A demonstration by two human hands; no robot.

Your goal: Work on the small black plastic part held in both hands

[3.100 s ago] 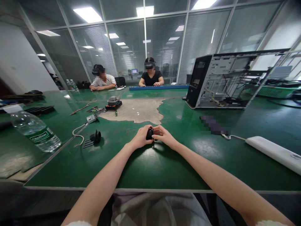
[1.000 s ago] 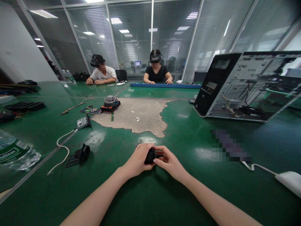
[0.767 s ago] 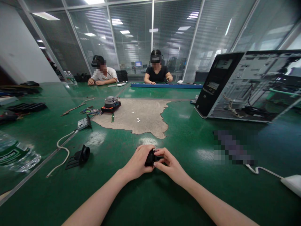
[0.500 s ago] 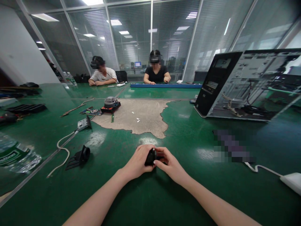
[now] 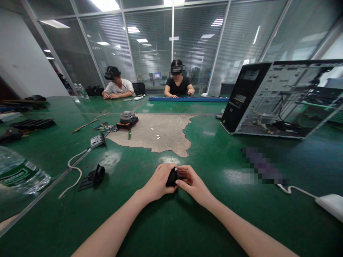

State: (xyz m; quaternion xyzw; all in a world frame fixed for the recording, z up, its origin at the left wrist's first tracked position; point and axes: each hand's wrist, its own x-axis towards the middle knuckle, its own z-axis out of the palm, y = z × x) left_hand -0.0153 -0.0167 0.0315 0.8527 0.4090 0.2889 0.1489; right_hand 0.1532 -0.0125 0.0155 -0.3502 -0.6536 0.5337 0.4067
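A small black part [image 5: 172, 178] is between my two hands, low over the green table [image 5: 214, 228]. My left hand [image 5: 160, 181] wraps round its left side, with the thumb below and the fingers over the top. From the right, my right hand [image 5: 192, 181] pinches the same part with thumb and fingertips. The fingers hide much of its shape. Beyond my hands lies a bare, ragged-edged grey patch [image 5: 171, 132] of the tabletop.
On the right stand an open computer case [image 5: 246, 96] and a blurred purple item [image 5: 264, 166] with a white cable. To the left are a water bottle [image 5: 21, 173], a black bracket [image 5: 93, 176] and a metal box [image 5: 97, 140]. Two people sit across the table.
The camera view has shifted slightly, so the background sits a little lower. Both hands keep their hold on the black part, with hardly any movement.
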